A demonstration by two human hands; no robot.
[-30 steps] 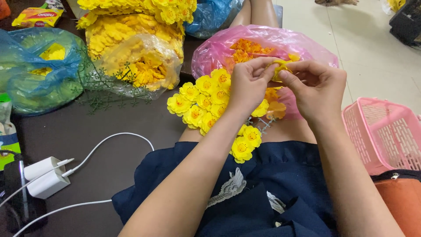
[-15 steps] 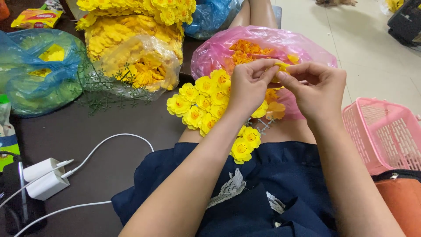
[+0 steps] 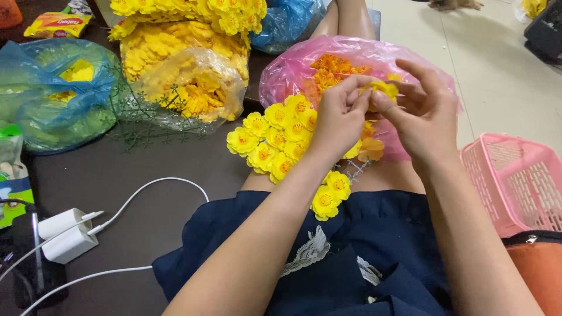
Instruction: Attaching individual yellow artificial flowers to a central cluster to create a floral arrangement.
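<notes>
My left hand [image 3: 339, 117] and my right hand [image 3: 424, 114] meet above my lap, both pinching one small yellow artificial flower [image 3: 383, 89] between thumb and fingertips. A bunch of finished yellow flowers [image 3: 272, 137] on a green stem hangs under my left hand and rests across my thigh. Behind the hands lies a pink plastic bag [image 3: 293, 73] holding orange flower centres [image 3: 336, 65].
A clear bag of yellow petals [image 3: 187, 88] and a blue bag with green parts [image 3: 52, 99] lie on the dark mat at left. White chargers with cables [image 3: 64, 234] sit at lower left. A pink plastic basket [image 3: 515, 181] stands at right.
Both hands have stayed in place over the pink bag, with the fingers shifting slightly on the small flower.
</notes>
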